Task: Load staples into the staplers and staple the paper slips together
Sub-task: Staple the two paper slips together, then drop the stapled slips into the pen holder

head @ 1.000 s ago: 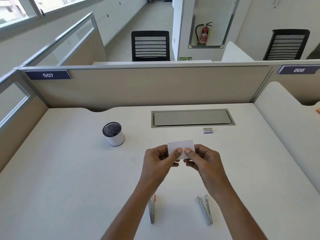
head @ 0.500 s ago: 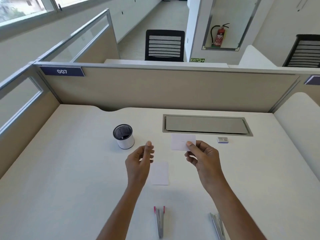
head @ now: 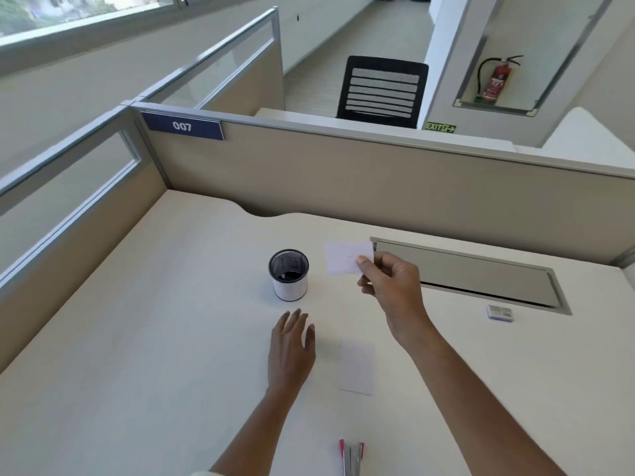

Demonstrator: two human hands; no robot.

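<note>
My right hand (head: 391, 286) pinches a white paper slip (head: 345, 262) by its right edge and holds it above the desk, just right of a black-rimmed white pen cup (head: 289, 274). My left hand (head: 291, 348) hovers low over the desk with its fingers apart and nothing in it. To its right, a second white paper slip (head: 356, 367) lies flat on the desk. A stapler with pink ends (head: 351, 458) lies at the near edge of the view, partly cut off. A small box of staples (head: 500, 313) sits to the right, by the cable hatch.
A grey cable hatch (head: 474, 276) is set into the white desk (head: 137, 355) behind my right hand. Beige partition walls (head: 343, 187) close the desk at the back and left. A black chair stands beyond the partition.
The view swung left. My left hand let go of the slip and dropped toward the desk. My right hand carried the slip left toward the pen cup. A second slip now lies on the desk.
</note>
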